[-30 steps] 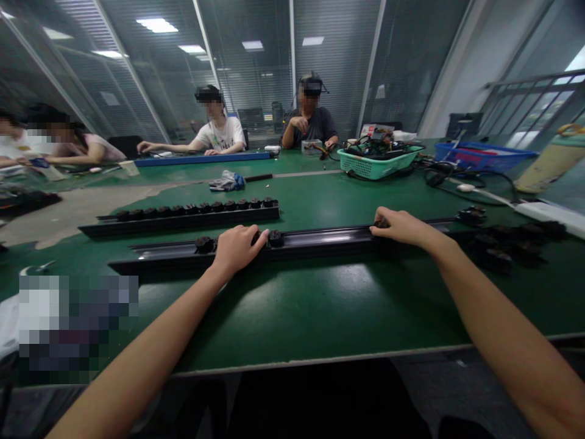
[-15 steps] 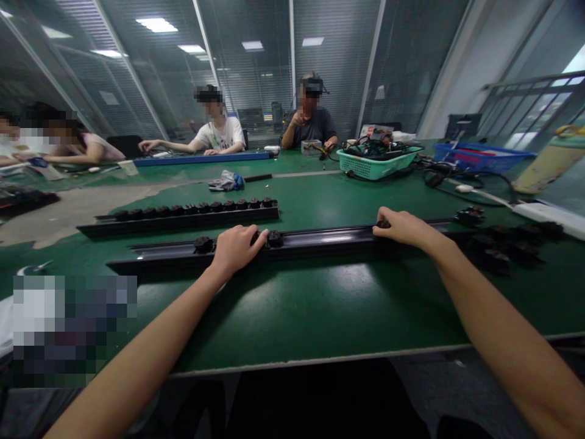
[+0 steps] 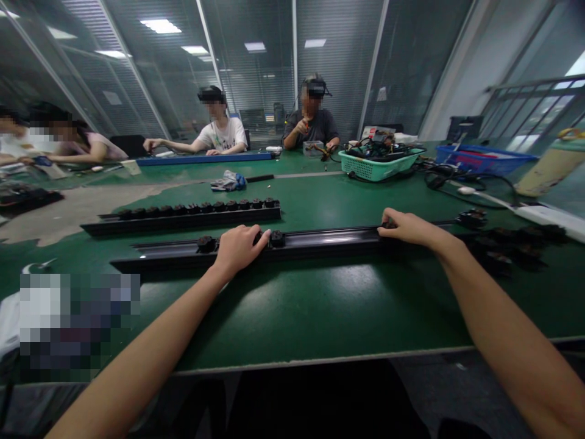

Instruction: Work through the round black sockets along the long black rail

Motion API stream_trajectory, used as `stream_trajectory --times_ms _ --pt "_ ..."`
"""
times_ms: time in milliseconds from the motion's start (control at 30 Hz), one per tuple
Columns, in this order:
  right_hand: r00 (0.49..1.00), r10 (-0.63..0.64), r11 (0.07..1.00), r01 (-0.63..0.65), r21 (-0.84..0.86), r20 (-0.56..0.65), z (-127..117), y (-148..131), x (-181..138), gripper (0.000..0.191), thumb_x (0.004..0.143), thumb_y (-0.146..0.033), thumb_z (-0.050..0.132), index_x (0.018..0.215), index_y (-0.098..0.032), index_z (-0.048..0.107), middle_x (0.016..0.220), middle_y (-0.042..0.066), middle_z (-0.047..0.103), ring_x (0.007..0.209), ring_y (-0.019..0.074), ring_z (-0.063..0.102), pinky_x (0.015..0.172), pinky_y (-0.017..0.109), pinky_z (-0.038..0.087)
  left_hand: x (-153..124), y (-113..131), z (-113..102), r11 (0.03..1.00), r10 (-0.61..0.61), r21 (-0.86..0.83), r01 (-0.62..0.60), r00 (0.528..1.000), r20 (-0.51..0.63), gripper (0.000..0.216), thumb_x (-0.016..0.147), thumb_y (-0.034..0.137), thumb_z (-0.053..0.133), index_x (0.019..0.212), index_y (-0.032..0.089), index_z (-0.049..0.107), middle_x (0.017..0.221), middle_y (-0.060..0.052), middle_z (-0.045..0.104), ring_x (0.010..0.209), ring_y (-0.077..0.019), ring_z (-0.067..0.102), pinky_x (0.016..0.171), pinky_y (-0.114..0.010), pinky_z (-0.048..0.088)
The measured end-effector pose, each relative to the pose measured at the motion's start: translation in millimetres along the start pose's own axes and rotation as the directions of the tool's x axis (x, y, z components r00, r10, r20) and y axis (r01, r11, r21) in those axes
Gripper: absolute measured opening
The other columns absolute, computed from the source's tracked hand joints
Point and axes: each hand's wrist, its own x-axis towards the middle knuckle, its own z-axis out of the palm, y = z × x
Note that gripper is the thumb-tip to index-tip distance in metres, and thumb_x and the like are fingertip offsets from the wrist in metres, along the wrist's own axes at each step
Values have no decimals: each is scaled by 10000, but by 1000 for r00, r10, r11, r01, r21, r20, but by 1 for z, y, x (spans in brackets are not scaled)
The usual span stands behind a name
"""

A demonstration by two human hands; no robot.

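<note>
A long black metal channel (image 3: 333, 236) lies across the table in front of me. Several round black modules, resembling socket inserts, sit in its left part; one black module (image 3: 276, 238) shows just right of my left hand (image 3: 238, 250), another black module (image 3: 205, 244) just left of it. My left hand is closed over a dark module in the channel, mostly hidden by the fingers. Farther right, my right hand (image 3: 404, 228) pinches a small black module (image 3: 389, 225) at the channel; fingers cover most of it.
Behind lies a second channel (image 3: 183, 222) holding a row of modules. Loose black modules (image 3: 503, 241) are heaped at right. Farther back are a glove (image 3: 228, 181), a green basket (image 3: 377, 166) of cables and a blue basket (image 3: 484, 161). Several people sit across the table (image 3: 311, 317).
The view has shifted slightly, so things appear a little farther right. Both hands keep nearly the same places on the channel.
</note>
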Motion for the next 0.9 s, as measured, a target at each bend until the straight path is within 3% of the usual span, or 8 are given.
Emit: stream_trajectory --times_ms 233,300,467,733,900 --pt "992 -94 995 95 -12 87 -3 4 7 216 836 -430 627 911 -270 503 793 40 690 709 239 646 666 330 462 -1 -2 2 1000 3 8 -3 1000 -11 658 1099 610 242 1006 199 746 928 -120 755 854 -275 712 650 -328 369" --pt "992 -122 993 122 7 25 4 7 3 223 841 -452 613 915 -273 502 798 39 694 723 246 650 675 336 457 -1 -2 2 1000 1 6 -1 1000 -10 660 1097 614 239 1007 201 747 927 -120 755 851 -275 712 651 -328 372" --pt "957 -106 983 142 116 -271 30 14 -10 282 879 -545 553 940 -271 525 873 71 708 829 282 680 754 378 474 0 0 1 1000 -8 2 8 1000 -3 654 1093 614 255 1001 199 750 938 -131 759 866 -281 715 673 -329 389" --pt "926 -74 952 176 251 -369 35 12 -17 382 822 -607 637 970 -264 558 823 58 686 733 255 638 721 383 467 1 -1 3 1000 -1 18 1 1000 -14 655 1095 616 248 992 201 744 932 -128 763 891 -292 727 660 -335 378" --pt "931 -83 953 179 245 -356 33 12 -21 427 827 -666 635 947 -267 541 790 46 657 694 232 595 682 367 458 0 -1 4 1000 4 27 -3 1000 -12 655 1100 610 238 998 204 742 933 -123 767 897 -288 729 659 -336 378"
